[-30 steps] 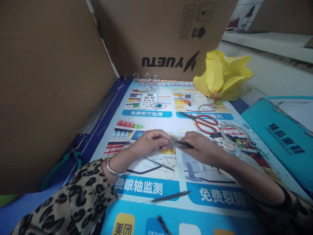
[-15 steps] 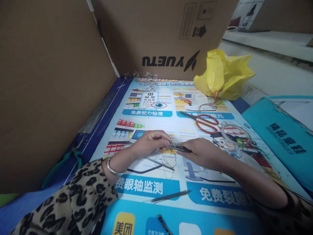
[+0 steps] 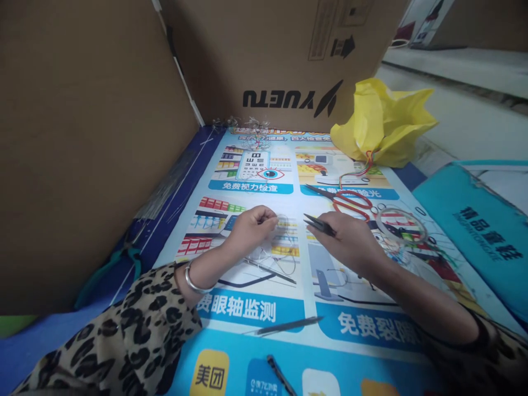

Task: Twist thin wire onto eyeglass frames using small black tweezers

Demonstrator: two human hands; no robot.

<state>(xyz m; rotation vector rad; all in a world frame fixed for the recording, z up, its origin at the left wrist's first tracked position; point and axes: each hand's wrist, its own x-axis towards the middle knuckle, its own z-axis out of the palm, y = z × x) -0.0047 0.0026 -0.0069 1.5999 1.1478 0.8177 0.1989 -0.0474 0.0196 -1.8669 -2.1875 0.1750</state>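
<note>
Pinched between the thumb and fingers of my left hand (image 3: 256, 228) is a thin wire (image 3: 289, 220), which loops out to the right and below. My right hand (image 3: 355, 236) is closed around dark pliers (image 3: 319, 224), whose jaws point left and stand slightly apart from the wire. A gap separates the two hands over the printed sheet (image 3: 299, 264). Beneath my left hand lie straight thin rods (image 3: 274, 270) amid wire loops. Nearer to me rests a bundle of short dark wires (image 3: 289, 325). Red-handled scissors (image 3: 350, 203) lie just beyond my right hand.
Cardboard walls (image 3: 289, 49) stand at the back and left. Teal-handled pliers (image 3: 109, 269) and a bundle of straight wires (image 3: 163, 190) lie along the left side. A yellow bag (image 3: 383, 126) sits at back right, a clear coil (image 3: 402, 225) before it, a teal bag (image 3: 470, 231) at right.
My hands have drawn apart and moved slightly away from me. The pliers' jaws, earlier at the wire by my left fingers, are now clear of it and slightly open.
</note>
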